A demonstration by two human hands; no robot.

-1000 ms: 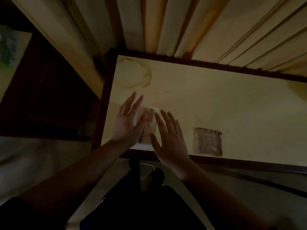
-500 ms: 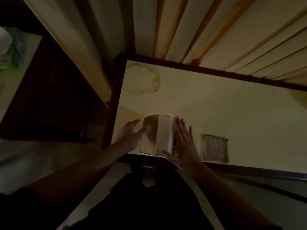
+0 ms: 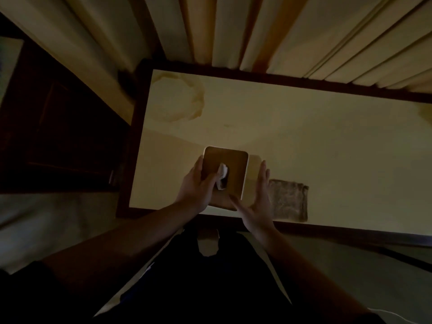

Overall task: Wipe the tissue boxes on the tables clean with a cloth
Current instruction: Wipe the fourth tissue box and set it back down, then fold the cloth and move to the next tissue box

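A tissue box [image 3: 235,163] with a brown wooden lid and white sides stands upright near the front edge of the pale table [image 3: 304,136]. A white tissue [image 3: 223,175] pokes out of the slot in its lid. My left hand [image 3: 195,189] grips the box's left side, thumb lying on the lid beside the tissue. Straight fingers of my right hand [image 3: 258,202] lie flat along the box's right side. A folded grey-brown cloth [image 3: 288,199] lies on the table just right of my right hand, untouched.
A ring-shaped stain [image 3: 177,97] marks the table's far left corner. Pleated curtains [image 3: 233,26] hang right behind the table. Dark wooden furniture [image 3: 58,136] stands to the left. The table's dark rim [image 3: 327,230] runs in front of me.
The box was lying turned on its side between my hands; it now stands lid up. My left hand has closed round its left side.
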